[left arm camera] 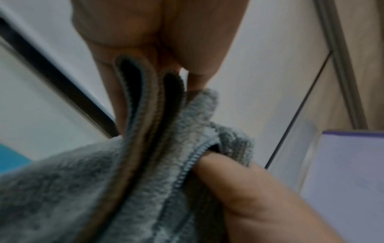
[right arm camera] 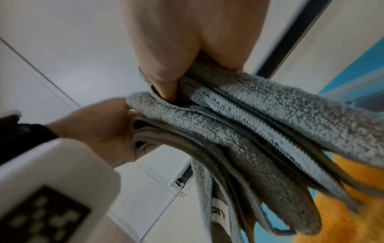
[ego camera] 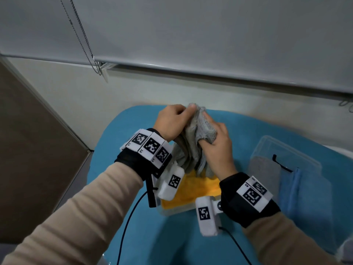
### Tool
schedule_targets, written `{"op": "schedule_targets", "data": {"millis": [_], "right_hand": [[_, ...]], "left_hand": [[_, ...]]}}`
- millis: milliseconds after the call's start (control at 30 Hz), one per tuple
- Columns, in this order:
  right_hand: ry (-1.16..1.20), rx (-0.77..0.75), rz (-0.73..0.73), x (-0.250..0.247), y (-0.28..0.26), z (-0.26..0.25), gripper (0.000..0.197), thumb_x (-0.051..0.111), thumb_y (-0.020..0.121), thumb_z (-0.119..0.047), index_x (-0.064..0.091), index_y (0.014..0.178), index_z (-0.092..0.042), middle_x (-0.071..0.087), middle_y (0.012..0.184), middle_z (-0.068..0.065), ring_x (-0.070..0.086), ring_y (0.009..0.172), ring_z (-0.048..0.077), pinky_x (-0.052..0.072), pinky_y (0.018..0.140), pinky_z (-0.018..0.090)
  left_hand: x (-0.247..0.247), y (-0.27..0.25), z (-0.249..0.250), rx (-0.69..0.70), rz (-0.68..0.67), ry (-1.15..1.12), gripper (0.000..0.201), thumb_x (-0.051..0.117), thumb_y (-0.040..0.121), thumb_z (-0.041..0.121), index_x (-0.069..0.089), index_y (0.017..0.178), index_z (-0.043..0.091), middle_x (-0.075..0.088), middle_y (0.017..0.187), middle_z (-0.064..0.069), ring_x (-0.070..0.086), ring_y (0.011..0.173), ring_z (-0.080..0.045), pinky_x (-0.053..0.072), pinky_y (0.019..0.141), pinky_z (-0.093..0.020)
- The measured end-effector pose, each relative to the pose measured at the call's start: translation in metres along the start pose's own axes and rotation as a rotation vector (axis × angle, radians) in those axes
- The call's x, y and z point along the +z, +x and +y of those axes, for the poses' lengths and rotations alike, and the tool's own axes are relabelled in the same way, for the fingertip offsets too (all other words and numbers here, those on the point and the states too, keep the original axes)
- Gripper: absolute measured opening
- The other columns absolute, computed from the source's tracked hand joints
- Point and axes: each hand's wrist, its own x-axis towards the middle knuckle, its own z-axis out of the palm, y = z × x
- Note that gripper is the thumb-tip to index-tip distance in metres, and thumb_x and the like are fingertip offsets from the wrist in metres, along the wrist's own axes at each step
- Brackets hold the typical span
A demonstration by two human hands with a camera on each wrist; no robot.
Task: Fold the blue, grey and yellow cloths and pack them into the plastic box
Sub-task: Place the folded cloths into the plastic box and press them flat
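Observation:
I hold a folded grey cloth [ego camera: 196, 129] upright between both hands, above the clear plastic box [ego camera: 172, 212]. My left hand [ego camera: 176, 119] pinches its top left edge, thumb on the upper corner. My right hand [ego camera: 214, 139] grips the right side, fingers curled into the folds. Its lower layers hang down over the yellow cloth [ego camera: 198, 190], which lies in the box. In the left wrist view, my left hand [left arm camera: 160, 65] clamps the cloth's hemmed folds [left arm camera: 145, 164]. In the right wrist view, my right hand [right arm camera: 178, 69] digs between the grey cloth's layers [right arm camera: 270, 118], and the yellow cloth [right arm camera: 343, 210] shows below.
A blue cover [ego camera: 133, 236] lies over the table. To the right, a second clear plastic piece [ego camera: 271, 146] lies with a grey cloth and a blue cloth [ego camera: 290, 190] showing at it. A wall, a roller blind and its bead chain [ego camera: 82, 35] are close behind.

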Motion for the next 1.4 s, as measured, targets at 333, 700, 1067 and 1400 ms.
{"op": "schedule_targets", "data": {"millis": [333, 700, 1067, 1400], "right_hand": [[0.544, 0.429, -0.108, -0.006, 0.007, 0.009, 0.026, 0.057, 0.091, -0.004, 0.063, 0.114, -0.014, 0.065, 0.120, 0.002, 0.061, 0.112, 0.019, 0.045, 0.102, 0.042], [0.914, 0.465, -0.338, -0.008, 0.000, -0.001, 0.047, 0.054, 0.079, -0.002, 0.052, 0.125, -0.001, 0.064, 0.117, 0.014, 0.062, 0.106, 0.024, 0.049, 0.096, 0.038], [0.181, 0.283, 0.122, -0.025, 0.025, -0.003, 0.016, 0.064, 0.084, -0.004, 0.066, 0.100, -0.008, 0.067, 0.092, 0.002, 0.061, 0.088, 0.010, 0.046, 0.073, 0.022], [-0.989, -0.194, -0.597, 0.038, -0.019, 0.011, 0.035, 0.046, 0.091, -0.012, 0.049, 0.126, -0.013, 0.046, 0.116, 0.011, 0.050, 0.104, 0.032, 0.044, 0.081, 0.040]], "left_hand": [[-0.021, -0.007, -0.014, -0.236, -0.146, -0.329, 0.026, 0.063, 0.080, -0.004, 0.051, 0.085, 0.019, 0.061, 0.072, -0.014, 0.059, 0.056, -0.029, 0.054, 0.049, -0.037], [-0.020, -0.013, -0.023, -0.289, -0.048, -0.456, 0.022, 0.060, 0.077, -0.005, 0.047, 0.079, 0.013, 0.049, 0.077, -0.020, 0.044, 0.057, -0.026, 0.036, 0.049, -0.032], [-0.062, -0.004, -0.039, -0.357, 0.190, -0.312, 0.020, 0.058, 0.069, -0.004, 0.052, 0.065, 0.015, 0.049, 0.063, -0.007, 0.048, 0.057, -0.025, 0.041, 0.054, -0.029], [-0.078, -0.008, -0.052, -0.325, 0.272, -0.292, 0.019, 0.055, 0.066, -0.006, 0.051, 0.060, 0.012, 0.048, 0.064, -0.009, 0.048, 0.068, -0.024, 0.038, 0.062, -0.035]]}}
